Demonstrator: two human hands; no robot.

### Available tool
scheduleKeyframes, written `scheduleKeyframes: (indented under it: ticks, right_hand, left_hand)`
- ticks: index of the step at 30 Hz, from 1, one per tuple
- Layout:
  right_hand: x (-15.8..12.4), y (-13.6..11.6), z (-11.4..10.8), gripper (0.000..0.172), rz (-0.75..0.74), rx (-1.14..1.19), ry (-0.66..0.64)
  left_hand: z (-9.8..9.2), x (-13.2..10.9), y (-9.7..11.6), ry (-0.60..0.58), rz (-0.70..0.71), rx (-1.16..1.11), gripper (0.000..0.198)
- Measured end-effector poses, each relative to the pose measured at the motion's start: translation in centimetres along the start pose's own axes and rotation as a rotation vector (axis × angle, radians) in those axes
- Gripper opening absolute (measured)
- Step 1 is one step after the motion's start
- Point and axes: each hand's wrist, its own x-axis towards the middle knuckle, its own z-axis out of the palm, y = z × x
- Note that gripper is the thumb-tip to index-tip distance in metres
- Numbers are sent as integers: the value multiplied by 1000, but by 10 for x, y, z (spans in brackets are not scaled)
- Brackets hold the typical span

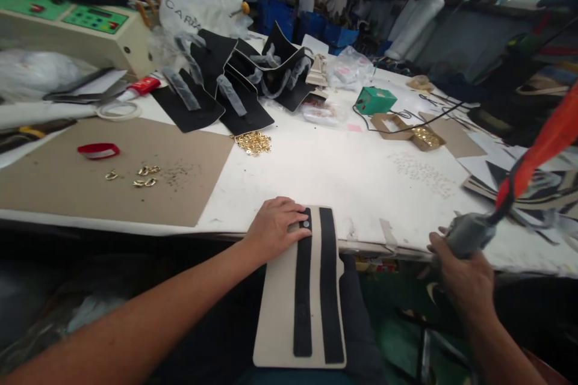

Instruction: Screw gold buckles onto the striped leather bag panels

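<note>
Through the head view, the only one I have, I see a beige panel (277, 319) at the near edge of the desk (316, 174), its top end on the desk and its lower part sloping toward the dark-clothed lap (361, 319). I judge that the lap and edge together prop it, with the face turned up so that its two black strips (332, 289) and a small round disc (306, 224) on one strip are in reach. Loose gold fittings (254, 143) lie on the desk beyond, probably put there to be handy.

My left hand (276, 225) lies palm down over the panel's top left corner, its grip apart, fingers reaching the nearer strip beside the disc; the forearm slants in from the lower left, likely to steady the piece. My right hand (468, 283) is off to the right, well apart from the panel, its grip clamped around a grey tool (469, 233) trailing an orange cord (544, 147). That forearm rises from the lower right.
</note>
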Motion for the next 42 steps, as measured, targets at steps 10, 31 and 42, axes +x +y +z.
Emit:
scheduleKeyframes:
  ticks: [10,31,42]
  right_hand:
    - [-103,-186,101,33,-149,1075,-499]
    - [-123,-184,147,28,-234,1010,-593]
    - [-118,-176,149,30,-422,929,-726]
  left_hand:
    - [-1,0,0,-4,0,-18,27]
    - [1,-2,0,-22,-43,-46,29]
    - [1,-2,-2,-17,-9,-19,24]
